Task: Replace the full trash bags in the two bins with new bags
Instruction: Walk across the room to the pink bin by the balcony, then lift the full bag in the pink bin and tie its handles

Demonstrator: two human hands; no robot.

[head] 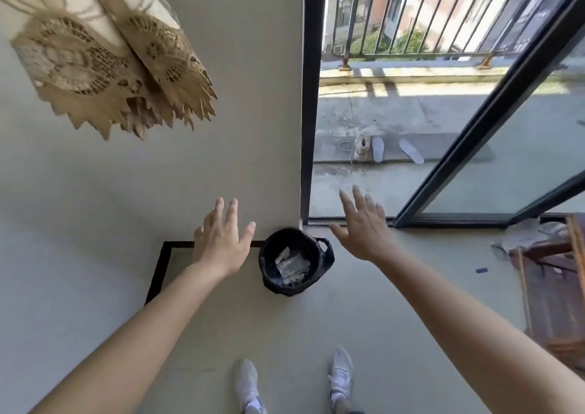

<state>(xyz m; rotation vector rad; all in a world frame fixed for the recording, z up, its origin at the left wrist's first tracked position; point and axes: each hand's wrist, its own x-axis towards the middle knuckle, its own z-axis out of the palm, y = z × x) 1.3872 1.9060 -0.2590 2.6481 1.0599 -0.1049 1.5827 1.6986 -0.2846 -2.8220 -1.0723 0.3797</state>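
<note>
Bin [296,261] with a black bag [326,257] stands on the floor [395,287] in the corner, below and between the fingers of both hands, close to the wall [237,97] and the door frame [311,97]. Crumpled paper [289,266] lies inside it. The left hand [221,242] hangs above the left side of the bin, the right hand [364,227] above its right side. Both are spread wide open and hold nothing; neither touches the bag.

The step seems to be the very first one: reaching for the full bag of this bin. The next move probably calls for lowering both hands to the rim and gathering the bag edge; a knotted ear of the bag sticks out just under the right thumb.

Beyond the right fingers the glass door [474,147] stands open to a sunny balcony with a shoe [362,146] and insoles. A lace curtain [104,59] hangs well above the left fingers. A second bin is not in view.
</note>
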